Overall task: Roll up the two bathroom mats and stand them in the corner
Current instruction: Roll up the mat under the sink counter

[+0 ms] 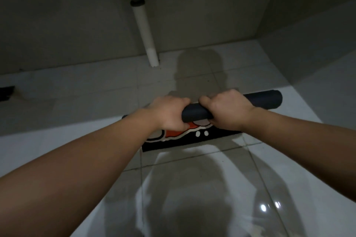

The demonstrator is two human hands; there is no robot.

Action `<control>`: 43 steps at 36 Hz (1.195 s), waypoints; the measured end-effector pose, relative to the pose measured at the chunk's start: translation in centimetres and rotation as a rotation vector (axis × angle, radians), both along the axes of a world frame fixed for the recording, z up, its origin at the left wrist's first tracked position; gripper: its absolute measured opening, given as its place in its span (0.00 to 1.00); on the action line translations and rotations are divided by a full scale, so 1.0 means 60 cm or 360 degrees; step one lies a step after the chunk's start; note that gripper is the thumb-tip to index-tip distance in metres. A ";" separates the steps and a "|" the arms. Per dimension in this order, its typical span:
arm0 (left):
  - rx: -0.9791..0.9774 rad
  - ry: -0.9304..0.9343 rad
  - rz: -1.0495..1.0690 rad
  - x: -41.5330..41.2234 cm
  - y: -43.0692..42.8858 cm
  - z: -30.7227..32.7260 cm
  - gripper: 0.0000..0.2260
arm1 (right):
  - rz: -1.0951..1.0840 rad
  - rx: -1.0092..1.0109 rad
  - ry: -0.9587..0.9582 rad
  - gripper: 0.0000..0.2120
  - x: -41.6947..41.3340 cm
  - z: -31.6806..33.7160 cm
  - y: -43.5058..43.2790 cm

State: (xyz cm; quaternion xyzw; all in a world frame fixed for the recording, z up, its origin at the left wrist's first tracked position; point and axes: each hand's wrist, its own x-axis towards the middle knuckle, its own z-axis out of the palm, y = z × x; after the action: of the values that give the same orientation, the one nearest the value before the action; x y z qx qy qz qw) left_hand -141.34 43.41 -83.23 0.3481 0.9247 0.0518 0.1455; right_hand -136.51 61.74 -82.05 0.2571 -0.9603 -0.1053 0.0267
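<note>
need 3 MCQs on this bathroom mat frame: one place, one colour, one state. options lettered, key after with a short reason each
1. Where does the white pipe stand relative to the hands?
A. Beyond them, by the far wall
B. Between the forearms
C. On the rolled mat

2. What colour is the outer face of the rolled mat?
A. White
B. Dark, near black
C. Orange

3. How far along is the rolling?
A. Mat fully flat
B. Mat fully rolled and standing upright
C. Mostly rolled, a printed strip still flat on the floor

Key:
1 A: the pipe comes down the wall to the tiled floor, past both hands.
2 B: the roll's outside is dark; orange and white show only on the flat printed strip.
3 C: left hand and right hand grip a lying roll, with the strip unrolled nearer the camera.
</note>
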 end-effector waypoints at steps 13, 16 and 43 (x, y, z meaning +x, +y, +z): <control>0.0050 0.0642 -0.0160 0.010 -0.015 -0.022 0.13 | -0.0232 -0.0287 -0.0639 0.21 -0.015 0.002 0.007; 0.0065 0.0772 -0.0191 0.012 -0.016 -0.022 0.14 | -0.0351 -0.0510 -0.0897 0.23 -0.022 0.010 0.013; 0.0048 0.0714 -0.0281 0.012 -0.018 -0.032 0.16 | -0.0445 -0.0447 -0.0873 0.21 -0.012 -0.004 0.019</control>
State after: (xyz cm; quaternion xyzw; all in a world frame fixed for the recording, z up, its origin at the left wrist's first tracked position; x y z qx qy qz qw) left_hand -140.60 42.34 -85.14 0.4324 0.8990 -0.0258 -0.0649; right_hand -137.24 62.88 -82.26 0.1355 -0.9627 0.0985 -0.2123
